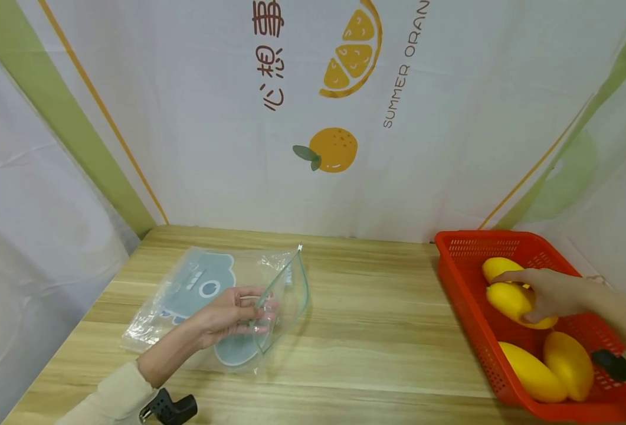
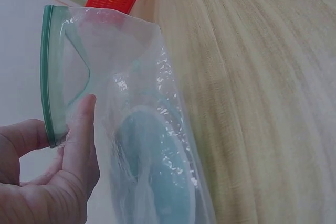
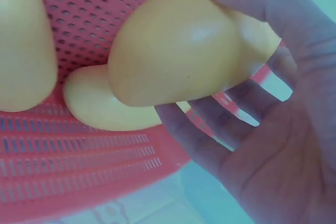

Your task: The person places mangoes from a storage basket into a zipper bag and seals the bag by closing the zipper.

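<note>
My left hand (image 1: 228, 316) pinches the green-edged mouth of a clear zip bag (image 1: 198, 286) with a pale blue print, which lies on the left of the table. The bag's mouth gapes toward the right, a small white slider at its far corner. In the left wrist view the thumb and fingers (image 2: 79, 140) sit on either side of the green zip strip (image 2: 46, 77). Over at the right, my right hand (image 1: 557, 292) grips a yellow mango (image 1: 511, 301) inside the red basket (image 1: 466, 324). Another mango (image 3: 94, 98) lies partly hidden behind it.
Two more mangoes, one at the left (image 1: 533, 373) and one at the right (image 1: 570, 365), lie at the basket's near end. The wooden table (image 1: 376, 319) spans between bag and basket. A white printed curtain (image 1: 212, 147) hangs behind it.
</note>
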The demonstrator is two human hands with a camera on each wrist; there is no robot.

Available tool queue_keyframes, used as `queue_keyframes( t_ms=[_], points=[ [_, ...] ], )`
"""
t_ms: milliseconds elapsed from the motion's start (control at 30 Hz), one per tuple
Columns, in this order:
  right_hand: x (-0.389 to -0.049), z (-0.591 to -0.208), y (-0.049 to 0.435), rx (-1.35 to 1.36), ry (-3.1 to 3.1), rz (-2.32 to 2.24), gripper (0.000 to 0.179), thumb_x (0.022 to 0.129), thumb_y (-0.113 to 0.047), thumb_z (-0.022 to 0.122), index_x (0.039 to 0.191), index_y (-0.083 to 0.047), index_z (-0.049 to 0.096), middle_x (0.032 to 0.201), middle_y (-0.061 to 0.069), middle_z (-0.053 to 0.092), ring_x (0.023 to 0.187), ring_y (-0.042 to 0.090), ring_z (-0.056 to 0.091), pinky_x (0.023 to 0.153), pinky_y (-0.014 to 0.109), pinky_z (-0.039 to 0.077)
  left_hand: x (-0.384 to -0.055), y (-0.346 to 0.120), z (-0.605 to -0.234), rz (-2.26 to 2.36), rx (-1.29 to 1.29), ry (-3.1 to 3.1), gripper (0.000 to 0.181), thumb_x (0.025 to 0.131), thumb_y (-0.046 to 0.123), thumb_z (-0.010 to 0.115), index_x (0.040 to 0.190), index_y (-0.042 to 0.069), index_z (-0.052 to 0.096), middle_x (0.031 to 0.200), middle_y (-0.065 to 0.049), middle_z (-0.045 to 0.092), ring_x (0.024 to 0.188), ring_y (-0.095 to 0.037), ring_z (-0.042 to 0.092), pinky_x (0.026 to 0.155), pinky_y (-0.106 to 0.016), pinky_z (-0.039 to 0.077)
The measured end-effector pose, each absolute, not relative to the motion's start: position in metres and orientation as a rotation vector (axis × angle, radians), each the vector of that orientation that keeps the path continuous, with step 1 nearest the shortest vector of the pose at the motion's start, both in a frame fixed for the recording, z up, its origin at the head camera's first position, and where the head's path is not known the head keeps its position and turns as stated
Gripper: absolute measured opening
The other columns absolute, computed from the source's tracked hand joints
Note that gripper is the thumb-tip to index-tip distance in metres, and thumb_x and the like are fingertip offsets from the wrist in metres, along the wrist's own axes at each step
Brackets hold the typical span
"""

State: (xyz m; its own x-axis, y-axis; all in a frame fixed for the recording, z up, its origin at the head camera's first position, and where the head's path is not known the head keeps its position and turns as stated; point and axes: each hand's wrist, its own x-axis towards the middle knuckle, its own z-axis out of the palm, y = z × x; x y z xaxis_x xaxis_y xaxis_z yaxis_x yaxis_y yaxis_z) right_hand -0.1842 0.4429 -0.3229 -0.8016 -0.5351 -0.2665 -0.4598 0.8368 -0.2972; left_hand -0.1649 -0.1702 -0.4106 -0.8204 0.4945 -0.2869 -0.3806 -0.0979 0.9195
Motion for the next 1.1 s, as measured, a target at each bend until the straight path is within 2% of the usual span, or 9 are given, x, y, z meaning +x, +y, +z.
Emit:
queue_keyframes(
  t_ms=[100, 200, 333, 500, 567, 667, 800, 1000, 1100],
  points=[
    [-0.185, -0.318, 0.443, -0.755, 2.694, -0.345, 0.069, 0.072, -0.017, 0.089, 0.132, 0.000, 0.059, 0.106, 0.003, 0.057, 0.079, 0.008, 0.045, 0.061, 0.023, 0.041, -0.165, -0.170, -0.411, 1.968, 0.130, 1.606, 0.053, 0.097, -0.010, 0.056, 0.144, -0.017, 0.032, 0.136, -0.032, 0.055, 0.112, -0.033, 0.066, 0.093, -0.048, 0.057],
    [-0.187, -0.311, 0.441, -0.775, 2.725, -0.409, 0.069, 0.073, -0.014, 0.089, 0.132, 0.002, 0.058, 0.105, 0.003, 0.055, 0.078, 0.006, 0.043, 0.059, 0.022, 0.039, -0.165, -0.170, -0.412, 1.965, 0.142, 1.607, 0.053, 0.098, -0.010, 0.057, 0.143, -0.017, 0.032, 0.137, -0.032, 0.054, 0.114, -0.034, 0.065, 0.093, -0.048, 0.056],
    [-0.189, -0.299, 0.438, -0.825, 2.830, -0.453, 0.069, 0.073, -0.013, 0.091, 0.132, 0.001, 0.059, 0.115, 0.006, 0.060, 0.082, 0.004, 0.047, 0.062, 0.021, 0.044, -0.164, -0.170, -0.412, 1.961, 0.140, 1.616, 0.052, 0.098, -0.010, 0.057, 0.143, -0.017, 0.032, 0.137, -0.032, 0.054, 0.115, -0.035, 0.064, 0.093, -0.047, 0.056],
    [-0.193, -0.281, 0.432, -0.835, 2.876, -0.503, 0.069, 0.077, -0.013, 0.090, 0.135, 0.002, 0.055, 0.103, 0.000, 0.063, 0.083, 0.003, 0.056, 0.063, 0.022, 0.051, -0.164, -0.169, -0.411, 1.968, 0.133, 1.615, 0.052, 0.098, -0.010, 0.057, 0.143, -0.017, 0.033, 0.137, -0.032, 0.054, 0.114, -0.034, 0.065, 0.093, -0.047, 0.056],
    [-0.195, -0.276, 0.429, -0.823, 2.874, -0.522, 0.068, 0.079, -0.014, 0.089, 0.136, 0.000, 0.054, 0.102, -0.002, 0.064, 0.086, 0.005, 0.059, 0.065, 0.023, 0.054, -0.164, -0.168, -0.410, 1.971, 0.131, 1.614, 0.052, 0.098, -0.010, 0.057, 0.143, -0.017, 0.034, 0.137, -0.031, 0.054, 0.114, -0.034, 0.065, 0.093, -0.047, 0.056],
    [-0.195, -0.272, 0.424, -0.752, 2.861, -0.560, 0.068, 0.083, -0.015, 0.086, 0.140, -0.002, 0.053, 0.114, 0.003, 0.066, 0.095, 0.014, 0.064, 0.071, 0.025, 0.056, -0.164, -0.168, -0.410, 1.971, 0.129, 1.614, 0.051, 0.098, -0.010, 0.057, 0.143, -0.017, 0.034, 0.137, -0.031, 0.054, 0.113, -0.033, 0.066, 0.093, -0.046, 0.057],
    [-0.196, -0.268, 0.420, -0.658, 2.844, -0.582, 0.071, 0.088, -0.018, 0.082, 0.147, -0.001, 0.047, 0.126, 0.014, 0.064, 0.105, 0.026, 0.062, 0.074, 0.026, 0.055, -0.164, -0.168, -0.410, 1.971, 0.130, 1.613, 0.051, 0.098, -0.010, 0.057, 0.143, -0.017, 0.034, 0.137, -0.031, 0.055, 0.112, -0.032, 0.066, 0.093, -0.047, 0.057],
    [-0.198, -0.263, 0.412, -0.586, 2.788, -0.708, 0.066, 0.092, -0.017, 0.078, 0.148, -0.002, 0.045, 0.128, 0.014, 0.064, 0.107, 0.018, 0.063, 0.076, 0.026, 0.056, -0.164, -0.168, -0.410, 1.981, 0.127, 1.606, 0.051, 0.098, -0.010, 0.057, 0.143, -0.017, 0.033, 0.137, -0.031, 0.055, 0.112, -0.032, 0.066, 0.093, -0.047, 0.057],
    [-0.198, -0.261, 0.408, -0.532, 2.777, -0.756, 0.066, 0.094, -0.020, 0.076, 0.149, -0.003, 0.044, 0.131, 0.018, 0.062, 0.112, 0.026, 0.061, 0.077, 0.027, 0.056, -0.165, -0.169, -0.410, 1.983, 0.124, 1.603, 0.051, 0.098, -0.010, 0.057, 0.142, -0.017, 0.033, 0.136, -0.031, 0.055, 0.112, -0.032, 0.066, 0.093, -0.047, 0.057]
  ],
)
